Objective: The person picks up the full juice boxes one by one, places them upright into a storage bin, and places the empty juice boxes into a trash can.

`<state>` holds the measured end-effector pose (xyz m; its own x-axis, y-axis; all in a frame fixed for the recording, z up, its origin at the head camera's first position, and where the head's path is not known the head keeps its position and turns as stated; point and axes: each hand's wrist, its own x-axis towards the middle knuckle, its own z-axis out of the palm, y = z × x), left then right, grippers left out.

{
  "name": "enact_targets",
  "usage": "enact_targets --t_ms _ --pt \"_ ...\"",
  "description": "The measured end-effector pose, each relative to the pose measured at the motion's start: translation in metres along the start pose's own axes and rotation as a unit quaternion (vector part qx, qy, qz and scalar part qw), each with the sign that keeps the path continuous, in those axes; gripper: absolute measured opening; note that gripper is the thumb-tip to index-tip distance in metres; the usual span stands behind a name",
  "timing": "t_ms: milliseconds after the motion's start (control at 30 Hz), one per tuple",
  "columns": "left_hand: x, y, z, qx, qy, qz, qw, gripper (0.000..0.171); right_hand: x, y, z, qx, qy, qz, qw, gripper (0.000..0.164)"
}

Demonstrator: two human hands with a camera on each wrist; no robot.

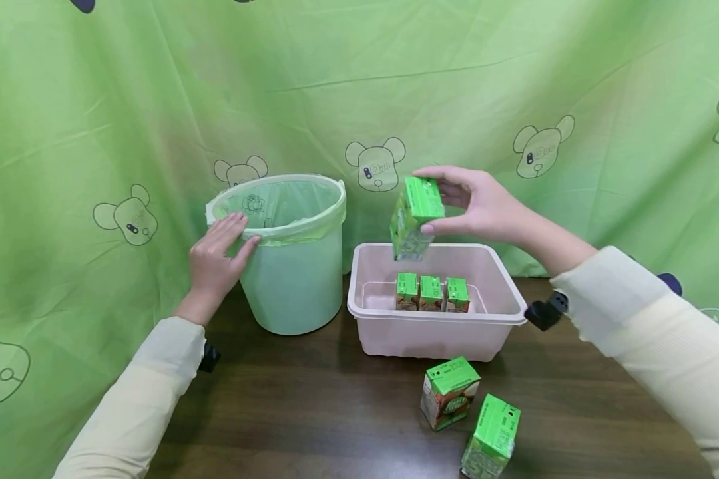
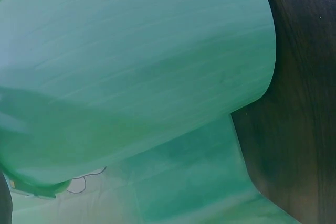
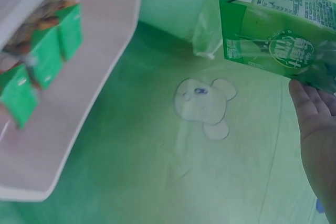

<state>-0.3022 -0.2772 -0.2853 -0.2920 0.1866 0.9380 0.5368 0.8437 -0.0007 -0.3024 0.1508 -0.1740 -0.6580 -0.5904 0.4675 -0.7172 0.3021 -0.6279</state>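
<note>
My right hand (image 1: 482, 203) pinches a green juice box (image 1: 424, 197) between thumb and fingers, holding it in the air above the pink plastic bin (image 1: 437, 336). In the right wrist view, printed characters and a barcode show on that juice box (image 3: 278, 40). Three smaller-looking green-topped boxes (image 1: 431, 293) stand side by side in the bin. My left hand (image 1: 217, 256) rests on the near left rim of a light green trash can (image 1: 293, 286), its fingers extended over the edge. Only the can's side (image 2: 136, 66) fills the left wrist view; the left hand's fingers are hidden there.
Two more green-topped boxes stand on the dark wooden table (image 1: 287, 412) in front of the bin, one brown-sided (image 1: 451, 392) and one green (image 1: 492, 436). A pale green bag (image 1: 302, 229) lines the trash can. Behind hangs a green curtain (image 1: 311, 80) with cartoon bears.
</note>
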Motion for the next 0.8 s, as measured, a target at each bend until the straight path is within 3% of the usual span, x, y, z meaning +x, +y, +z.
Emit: enact_targets --t_ms 467,800 --pt "0.001 -0.003 0.001 -0.004 0.006 -0.003 1.0 0.046 0.092 -0.029 0.044 0.102 0.071 -0.051 0.991 0.073" --pt "0.004 0.003 0.004 -0.007 0.001 -0.007 1.0 0.047 0.13 -0.029 0.079 0.125 0.091 -0.07 0.985 0.075"
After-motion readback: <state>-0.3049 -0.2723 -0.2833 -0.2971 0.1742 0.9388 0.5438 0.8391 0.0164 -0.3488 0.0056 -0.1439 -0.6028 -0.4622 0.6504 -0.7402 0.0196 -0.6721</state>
